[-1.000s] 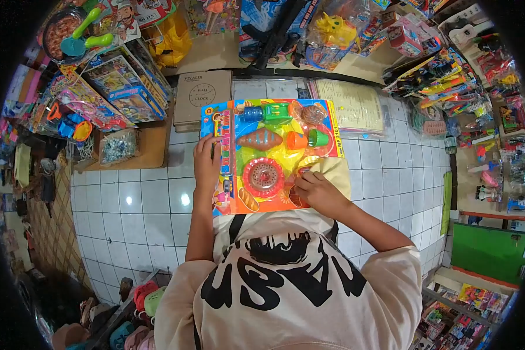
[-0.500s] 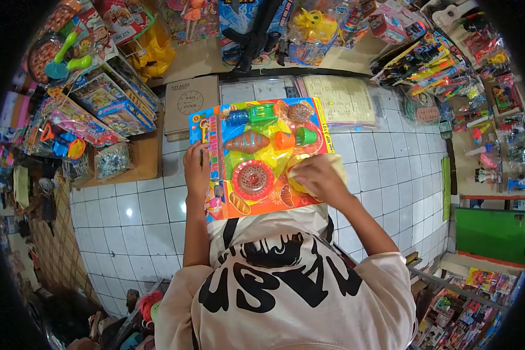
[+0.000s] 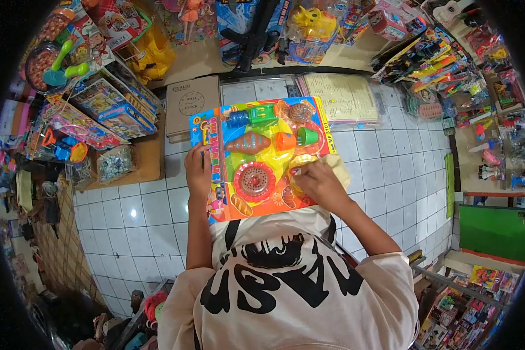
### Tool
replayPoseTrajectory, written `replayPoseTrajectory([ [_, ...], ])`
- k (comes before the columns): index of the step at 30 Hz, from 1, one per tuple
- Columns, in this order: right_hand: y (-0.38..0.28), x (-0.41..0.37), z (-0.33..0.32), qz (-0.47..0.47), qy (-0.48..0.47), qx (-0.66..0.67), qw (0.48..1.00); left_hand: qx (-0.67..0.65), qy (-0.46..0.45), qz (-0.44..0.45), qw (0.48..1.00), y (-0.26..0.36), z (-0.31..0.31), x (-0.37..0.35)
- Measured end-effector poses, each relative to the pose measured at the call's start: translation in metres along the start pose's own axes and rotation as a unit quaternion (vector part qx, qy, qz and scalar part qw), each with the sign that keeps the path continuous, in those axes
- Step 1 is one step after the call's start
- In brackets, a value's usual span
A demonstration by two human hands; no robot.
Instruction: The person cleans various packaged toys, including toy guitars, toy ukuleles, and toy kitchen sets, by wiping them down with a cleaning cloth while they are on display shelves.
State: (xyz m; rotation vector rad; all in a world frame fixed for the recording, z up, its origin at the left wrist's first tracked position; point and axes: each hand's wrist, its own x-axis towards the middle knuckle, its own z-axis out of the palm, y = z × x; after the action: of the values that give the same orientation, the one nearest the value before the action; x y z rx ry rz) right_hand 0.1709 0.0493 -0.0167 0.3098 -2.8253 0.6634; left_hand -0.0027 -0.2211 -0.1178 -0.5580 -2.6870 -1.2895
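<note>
A carded toy kitchen set (image 3: 274,198) lies tilted before my lap, its plastic toys under a clear cover: a red strainer-like disc (image 3: 254,181), a croissant shape (image 3: 248,142), and green and orange cups (image 3: 307,136). My left hand (image 3: 197,166) is closed around the card's left edge. My right hand (image 3: 319,182) is closed on a pale yellow cloth (image 3: 335,168) and presses it to the pack's lower right. Part of the cloth is hidden under my fingers.
Beyond the pack, a wall clock box (image 3: 192,105) and a stack of papers in plastic (image 3: 344,96) lie on the white tiled surface (image 3: 391,175). Boxed toys (image 3: 111,99) stand at left. Hanging toy packs (image 3: 490,128) line the right, near a green panel (image 3: 496,230).
My right hand has shifted slightly down and left with the cloth, across the pack's lower right. My left hand keeps its hold on the edge.
</note>
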Motion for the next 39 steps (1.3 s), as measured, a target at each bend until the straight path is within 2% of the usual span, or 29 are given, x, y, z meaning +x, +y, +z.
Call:
replayPoseTrajectory([
  [2,0.0,-0.01,0.005,-0.006,-0.02,-0.002,1.0,0.008,0.002,0.003,1.0,0.0,-0.001,0.0],
  [3,0.004,-0.016,-0.003,-0.011,-0.078,-0.015,0.997,0.0,0.009,0.001,1.0,0.0,0.0,0.0],
  [6,0.026,-0.033,-0.023,-0.013,-0.09,0.006,0.996,-0.019,0.014,-0.01,1.0,0.002,0.001,-0.004],
  [8,0.032,-0.037,-0.034,0.09,-0.029,0.099,0.991,-0.025,0.01,-0.013,1.0,0.002,0.001,-0.001],
  [10,0.033,-0.034,-0.039,0.198,0.058,0.195,0.959,-0.023,-0.002,-0.003,1.0,-0.006,0.002,0.002],
  [11,0.031,-0.028,-0.039,0.215,0.107,0.202,0.949,-0.021,-0.007,0.002,1.0,-0.008,0.004,0.002],
  [14,0.028,-0.001,-0.027,0.166,0.155,0.195,0.954,-0.006,-0.003,0.008,1.0,0.0,0.002,0.003],
  [15,0.028,0.007,-0.021,0.157,0.12,0.194,0.961,-0.007,0.001,0.004,1.0,0.001,0.002,0.002],
  [18,0.039,0.022,0.012,0.118,-0.055,0.063,0.989,-0.008,0.005,-0.003,1.0,0.003,0.001,0.001],
  [24,0.064,0.009,0.006,0.167,-0.043,0.084,0.981,-0.053,-0.009,-0.026,0.998,0.006,-0.004,0.004],
  [25,0.07,0.005,-0.006,0.174,-0.086,0.069,0.979,-0.058,-0.011,-0.029,0.998,0.007,-0.004,0.005],
  [28,0.072,-0.017,-0.033,0.246,-0.118,0.13,0.953,-0.061,-0.017,-0.032,0.997,0.007,-0.002,0.005],
  [29,0.073,-0.024,-0.035,0.256,-0.095,0.167,0.947,-0.059,-0.019,-0.031,0.998,0.006,-0.002,0.006],
  [32,0.068,-0.027,-0.034,0.316,0.047,0.221,0.921,-0.057,-0.016,-0.049,0.997,0.009,0.0,0.006],
  [33,0.067,-0.025,-0.027,0.309,0.115,0.234,0.915,-0.052,-0.017,-0.041,0.998,0.007,0.001,0.006],
  [36,0.054,-0.019,-0.017,0.266,0.147,0.183,0.935,-0.038,-0.015,-0.023,0.999,0.002,0.001,0.005],
  [38,0.048,-0.03,0.003,0.237,0.056,0.151,0.958,-0.04,-0.008,-0.018,0.999,0.004,-0.001,0.004],
  [39,0.043,-0.034,0.003,0.239,0.068,0.164,0.955,-0.035,-0.008,-0.016,0.999,0.006,-0.001,0.005],
])
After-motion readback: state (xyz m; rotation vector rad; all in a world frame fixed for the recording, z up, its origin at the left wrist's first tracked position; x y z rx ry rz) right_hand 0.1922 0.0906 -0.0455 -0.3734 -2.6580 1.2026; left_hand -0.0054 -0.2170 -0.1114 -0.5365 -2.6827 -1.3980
